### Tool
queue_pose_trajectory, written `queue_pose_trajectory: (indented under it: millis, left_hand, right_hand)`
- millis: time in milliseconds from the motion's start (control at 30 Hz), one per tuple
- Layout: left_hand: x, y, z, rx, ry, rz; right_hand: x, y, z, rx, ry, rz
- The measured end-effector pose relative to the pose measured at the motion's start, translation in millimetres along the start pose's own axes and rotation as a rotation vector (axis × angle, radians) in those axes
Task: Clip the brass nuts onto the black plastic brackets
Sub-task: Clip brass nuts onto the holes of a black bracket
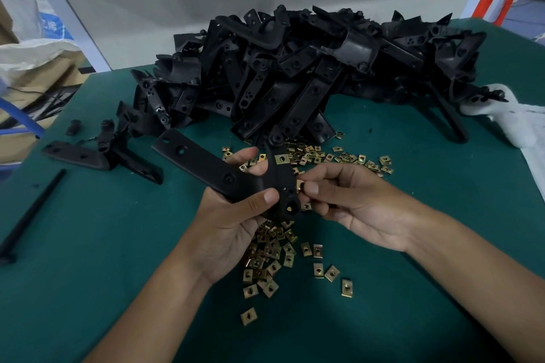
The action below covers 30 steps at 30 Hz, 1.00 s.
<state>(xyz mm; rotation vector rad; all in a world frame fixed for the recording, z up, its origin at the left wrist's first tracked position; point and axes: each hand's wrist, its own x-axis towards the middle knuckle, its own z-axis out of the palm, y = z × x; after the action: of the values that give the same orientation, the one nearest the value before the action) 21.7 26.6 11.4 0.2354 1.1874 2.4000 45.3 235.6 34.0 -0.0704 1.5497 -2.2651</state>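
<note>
Brass nut (300, 185) pinched in right hand (358, 209), pressed against bracket (224, 174) gripped by left hand (233, 224). Liable to slip and drop if skewed.

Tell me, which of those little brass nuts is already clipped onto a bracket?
The brass nut on the upper tab of the bracket gripped by the left hand. It sits clamped over the plastic edge; the others lie loose on the green table.

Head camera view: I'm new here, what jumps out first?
A big heap of black plastic brackets fills the far side of the green table. In front, the left hand grips one bracket while the right hand pinches a brass nut against it, above scattered brass nuts.
</note>
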Motion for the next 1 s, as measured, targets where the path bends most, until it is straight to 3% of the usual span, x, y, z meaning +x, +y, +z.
queue_pose_trajectory:
  millis: [533,867,1000]
  left_hand:
    - [-1.3,4.4,2.6,0.091,0.028,0.052]
    - [-6.2,0.1,4.4,0.114,-0.109,-0.043]
    - [-7.0,-2.6,3.7,0.125,-0.178,-0.098]
  right_hand:
    - [-2.5,0.8,-4.2,-0.198,-0.034,-0.032]
    - [-0.7,5.2,-11.1,-0.050,-0.342,0.103]
    - [-2.6,6.5,-7.4,-0.124,-0.358,0.084]
